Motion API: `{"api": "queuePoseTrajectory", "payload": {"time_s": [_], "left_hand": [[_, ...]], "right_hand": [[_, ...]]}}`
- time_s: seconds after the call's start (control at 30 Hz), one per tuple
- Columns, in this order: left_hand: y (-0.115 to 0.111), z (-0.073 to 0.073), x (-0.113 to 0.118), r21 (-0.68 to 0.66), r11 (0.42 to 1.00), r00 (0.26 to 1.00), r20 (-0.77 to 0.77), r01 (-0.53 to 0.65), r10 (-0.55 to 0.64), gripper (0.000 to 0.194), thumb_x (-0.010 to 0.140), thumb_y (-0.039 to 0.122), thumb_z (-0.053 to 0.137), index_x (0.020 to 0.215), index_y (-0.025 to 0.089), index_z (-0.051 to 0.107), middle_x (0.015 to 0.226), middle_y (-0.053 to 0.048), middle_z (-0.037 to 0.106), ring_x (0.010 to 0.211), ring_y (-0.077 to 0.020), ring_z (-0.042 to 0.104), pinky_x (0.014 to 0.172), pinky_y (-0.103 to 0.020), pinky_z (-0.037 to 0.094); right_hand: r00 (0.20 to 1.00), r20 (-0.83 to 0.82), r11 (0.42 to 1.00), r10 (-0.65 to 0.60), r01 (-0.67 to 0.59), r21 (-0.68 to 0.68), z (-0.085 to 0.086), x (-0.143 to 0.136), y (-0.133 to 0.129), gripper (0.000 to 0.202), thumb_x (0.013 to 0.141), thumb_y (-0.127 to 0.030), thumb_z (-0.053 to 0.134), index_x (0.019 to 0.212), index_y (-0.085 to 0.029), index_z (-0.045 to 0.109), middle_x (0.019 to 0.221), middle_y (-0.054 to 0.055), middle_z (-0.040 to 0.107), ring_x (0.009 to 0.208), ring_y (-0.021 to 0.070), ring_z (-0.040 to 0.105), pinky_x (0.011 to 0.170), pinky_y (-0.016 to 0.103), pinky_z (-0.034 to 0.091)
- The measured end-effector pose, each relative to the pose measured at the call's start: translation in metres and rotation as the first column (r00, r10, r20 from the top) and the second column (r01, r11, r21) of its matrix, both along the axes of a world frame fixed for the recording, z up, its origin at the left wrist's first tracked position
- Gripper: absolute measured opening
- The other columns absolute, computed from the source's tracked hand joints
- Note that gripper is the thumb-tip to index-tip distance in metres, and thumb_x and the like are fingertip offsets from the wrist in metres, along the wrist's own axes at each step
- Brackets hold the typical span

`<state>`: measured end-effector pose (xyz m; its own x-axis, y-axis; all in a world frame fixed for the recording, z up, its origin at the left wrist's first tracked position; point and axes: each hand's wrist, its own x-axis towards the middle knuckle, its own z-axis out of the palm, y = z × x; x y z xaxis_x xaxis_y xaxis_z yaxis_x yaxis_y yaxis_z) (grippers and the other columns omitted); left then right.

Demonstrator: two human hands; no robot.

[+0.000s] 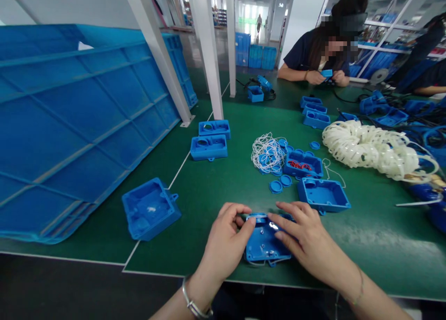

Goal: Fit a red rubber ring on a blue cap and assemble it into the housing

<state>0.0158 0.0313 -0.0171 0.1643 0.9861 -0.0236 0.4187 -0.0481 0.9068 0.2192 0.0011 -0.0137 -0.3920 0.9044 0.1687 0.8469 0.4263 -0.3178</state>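
1. I see both hands on one blue plastic housing lying at the near edge of the green table. A thin white cord shows along its lower edge.
2. My left hand pinches the housing's top-left corner; my right hand lies flat, fingers pressed together on its top face.
3. I judge the work partway: empty open housings wait close by, with loose round caps and a tangle of white cord.
4. My palms hide most of the housing, so I cannot tell whether the cord is seated. A co-worker opposite handles another blue part.
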Motion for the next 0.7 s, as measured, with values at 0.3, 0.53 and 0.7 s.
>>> {"api": "queuePoseTrajectory", "payload": {"time_s": [0.3,0.53,0.7], "left_hand": [[-0.031,0.000,-0.019,0.163,0.973,0.954,-0.278,0.162,-0.112,0.033,0.091,0.034,0.044,0.123,0.027,0.049,0.117,-0.006,0.048,0.102,-0.0197,0.052,0.087,-0.032,0.047],[-0.036,0.003,-0.012,0.252,0.921,0.845,-0.519,0.297,-0.130,0.042,0.093,0.036,0.039,0.130,0.016,0.042,0.106,-0.010,0.057,0.097,-0.0217,0.055,0.087,-0.037,0.049],[-0.038,0.010,-0.005,0.297,0.885,0.682,-0.731,0.360,-0.032,0.044,0.093,0.038,0.039,0.125,0.011,0.050,0.101,-0.013,0.062,0.089,-0.0262,0.057,0.080,-0.043,0.050]], "right_hand": [[0.968,0.247,0.982,0.036,-0.080,0.170,0.014,-0.001,0.001,0.036,0.091,-0.032,0.047,0.126,-0.029,0.051,0.131,0.011,0.048,0.115,0.0308,0.044,0.091,0.051,0.038],[0.973,0.219,0.986,0.071,-0.101,0.130,0.009,-0.001,0.001,0.040,0.089,-0.031,0.051,0.129,-0.024,0.049,0.127,0.011,0.053,0.111,0.0286,0.049,0.089,0.047,0.043],[0.984,0.163,0.994,0.074,-0.085,0.062,0.005,-0.003,-0.002,0.040,0.092,-0.031,0.046,0.131,-0.021,0.047,0.124,0.010,0.055,0.108,0.0259,0.050,0.088,0.044,0.046]]}}
